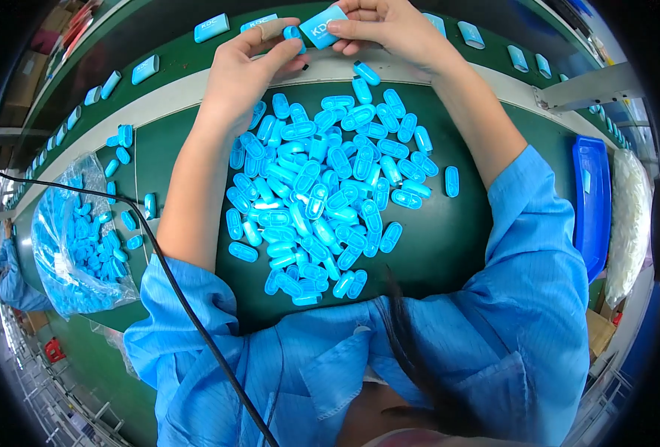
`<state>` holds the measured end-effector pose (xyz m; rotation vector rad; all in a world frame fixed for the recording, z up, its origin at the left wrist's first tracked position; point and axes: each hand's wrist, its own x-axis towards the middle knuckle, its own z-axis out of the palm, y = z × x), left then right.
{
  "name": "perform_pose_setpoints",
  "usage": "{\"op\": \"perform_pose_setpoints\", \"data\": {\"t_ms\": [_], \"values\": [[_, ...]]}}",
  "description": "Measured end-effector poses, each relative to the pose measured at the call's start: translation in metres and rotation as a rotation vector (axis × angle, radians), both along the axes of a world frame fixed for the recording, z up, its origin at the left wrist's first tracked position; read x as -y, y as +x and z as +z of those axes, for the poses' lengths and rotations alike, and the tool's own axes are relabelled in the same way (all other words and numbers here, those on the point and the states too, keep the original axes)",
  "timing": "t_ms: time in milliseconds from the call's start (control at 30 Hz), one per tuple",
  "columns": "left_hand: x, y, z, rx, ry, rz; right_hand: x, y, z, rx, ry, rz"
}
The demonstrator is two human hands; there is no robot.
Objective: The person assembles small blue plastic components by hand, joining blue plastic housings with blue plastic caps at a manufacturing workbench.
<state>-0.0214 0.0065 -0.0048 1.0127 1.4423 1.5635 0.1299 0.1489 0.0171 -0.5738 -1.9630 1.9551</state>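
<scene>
Head view: worker's left hand pinches a small blue oval plastic cap; right hand grips a flattened light-blue plastic case just beside it, contact unclear. Both near white rail, beyond heap of glossy blue oval caps on dark-green tabletop.

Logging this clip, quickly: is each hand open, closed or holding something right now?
Left hand: closed, pinching a small blue cap.
Right hand: closed, holding a flat blue case with white printing.
</scene>
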Motion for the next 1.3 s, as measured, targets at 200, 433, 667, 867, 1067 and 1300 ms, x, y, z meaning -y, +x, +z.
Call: {"op": "perform_pose_setpoints", "data": {"t_ms": [200,433,667,867,1067,1300], "values": [[-0.002,0.002,-0.008,-0.016,0.082,0.083,0.01,-0.002,-0.018,-0.072,-0.106,-0.105],[0.002,0.009,-0.006,0.065,0.124,0.073,0.014,0.0,-0.025,-0.181,-0.227,-0.055],[0.008,-0.003,-0.002,-0.291,0.076,0.08,0.022,0.001,-0.015,-0.157,0.038,-0.085],[0.012,0.029,0.047,-0.679,-0.224,0.113,0.025,-0.001,-0.019,-0.193,0.172,-0.119],[0.012,0.016,0.023,-0.561,-0.042,0.174,0.009,-0.038,-0.007,-0.086,0.236,-0.083],[0.044,-0.008,0.016,-1.044,0.18,0.038,-0.014,-0.086,-0.013,0.192,0.508,-0.139]]}}
